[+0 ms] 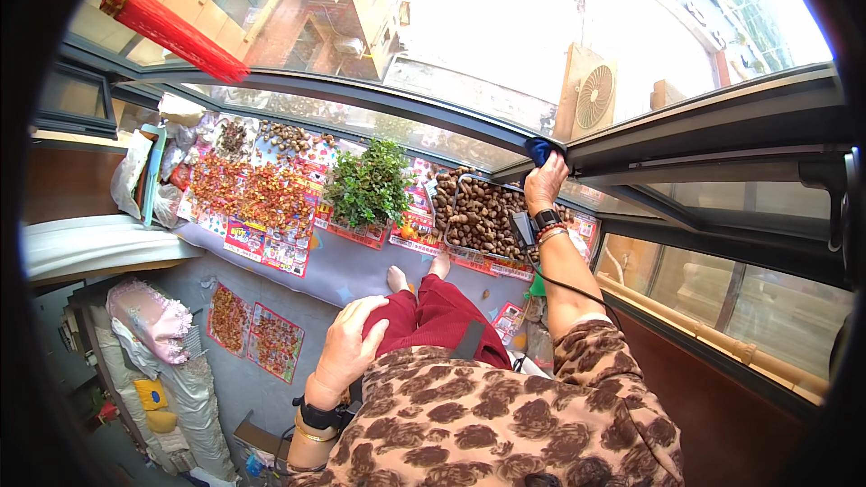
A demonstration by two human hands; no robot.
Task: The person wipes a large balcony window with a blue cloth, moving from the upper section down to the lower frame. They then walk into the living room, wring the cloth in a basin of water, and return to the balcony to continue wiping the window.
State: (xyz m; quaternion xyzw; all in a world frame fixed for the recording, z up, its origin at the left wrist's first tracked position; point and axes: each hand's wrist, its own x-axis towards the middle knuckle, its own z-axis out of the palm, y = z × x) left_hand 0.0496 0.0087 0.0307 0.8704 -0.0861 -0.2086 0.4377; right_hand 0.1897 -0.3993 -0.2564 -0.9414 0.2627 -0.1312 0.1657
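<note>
My right hand (545, 184) is stretched out, its fingers closed on a dark blue cloth (539, 149). The cloth is pressed against the dark window frame (478, 128) where the bars meet at a corner. My left hand (353, 335) hangs in front of my body above the dark red trousers (444, 314). Its fingers are extended and loosely apart, with nothing in them. Below my right hand lies a shallow tray (462, 182) of brown, rounded nut-like pieces (492, 216). Part of the tray is hidden behind my right wrist.
Reddish dried pieces (248, 191) lie on printed paper along the sill. A leafy green plant (370, 182) stands beside the tray. A red tassel (176, 33) hangs at the upper left. More printed sheets (275, 341) lie on the floor near a covered couch (194, 388).
</note>
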